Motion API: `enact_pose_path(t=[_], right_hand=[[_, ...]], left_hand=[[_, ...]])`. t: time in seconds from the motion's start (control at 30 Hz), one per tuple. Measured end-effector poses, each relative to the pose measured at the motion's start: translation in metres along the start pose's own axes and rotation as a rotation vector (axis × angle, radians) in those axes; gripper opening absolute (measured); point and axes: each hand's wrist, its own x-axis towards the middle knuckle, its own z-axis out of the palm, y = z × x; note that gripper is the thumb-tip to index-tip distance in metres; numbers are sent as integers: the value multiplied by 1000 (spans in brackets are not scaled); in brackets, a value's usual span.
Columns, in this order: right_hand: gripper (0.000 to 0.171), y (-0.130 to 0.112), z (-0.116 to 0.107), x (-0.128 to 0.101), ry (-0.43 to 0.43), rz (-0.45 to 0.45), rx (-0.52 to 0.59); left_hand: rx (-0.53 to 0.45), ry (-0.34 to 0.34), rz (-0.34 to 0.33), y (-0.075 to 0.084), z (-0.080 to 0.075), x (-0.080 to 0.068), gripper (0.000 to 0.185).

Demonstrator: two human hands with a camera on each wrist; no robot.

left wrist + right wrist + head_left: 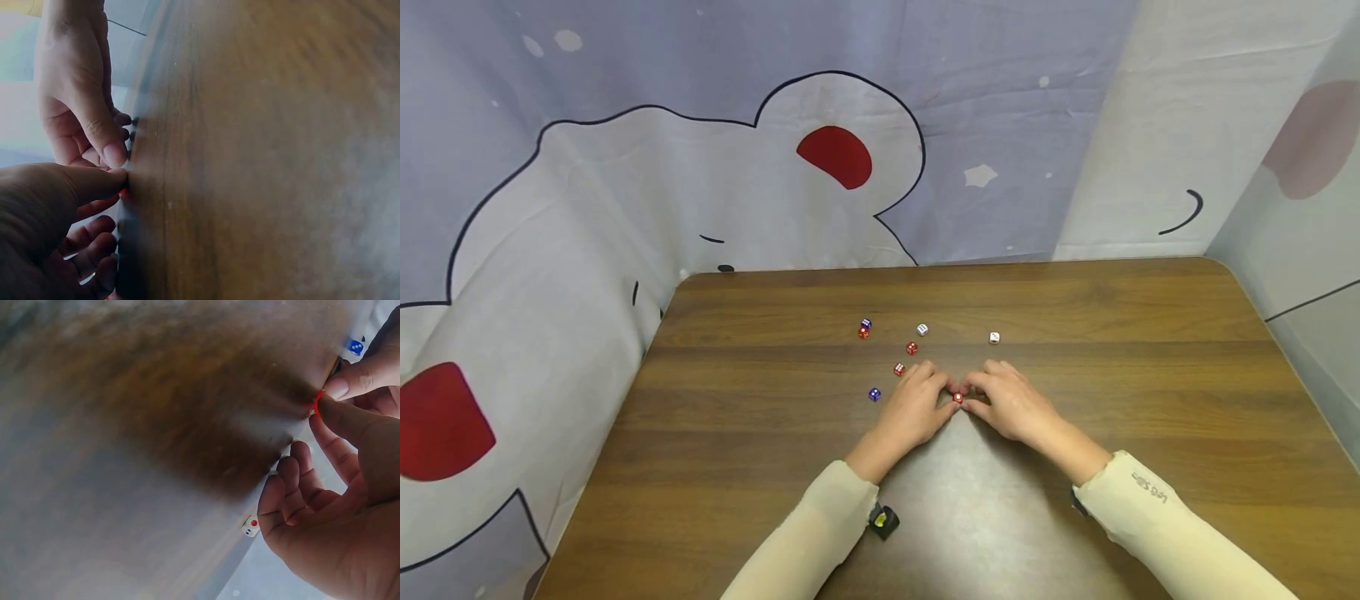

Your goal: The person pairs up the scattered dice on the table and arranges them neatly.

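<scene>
Pinching one tiny red die between them, left hand and right hand meet mid-table; light, hard, probably slippery, best gripped on opposite flat faces.

A dark wooden desk with rounded corners fills the lower view — behind it, from nine to three o'clock, hangs a pale cartoon-printed cloth backdrop with red patches.

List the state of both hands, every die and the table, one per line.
Left hand: fingertips touching the red die between the hands.
Right hand: fingertips touching that die.
Red die between the hands: on the table, pinched from both sides.
Other dice: lying loose, untouched.
Table: level.
</scene>
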Motion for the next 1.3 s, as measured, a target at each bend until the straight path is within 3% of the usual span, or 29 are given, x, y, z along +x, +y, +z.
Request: enact_pose_path(t=[0.63, 1.0, 1.3], right_hand=[[12, -5, 3, -2, 21, -47, -34], [13, -12, 8, -3, -6, -38, -32], [12, -18, 11, -6, 20, -84, -37]], left_hand=[[-7, 10, 28, -3, -2, -7, 17], [8, -6, 23, -3, -5, -16, 18], [-17, -3, 33, -6, -9, -24, 18]])
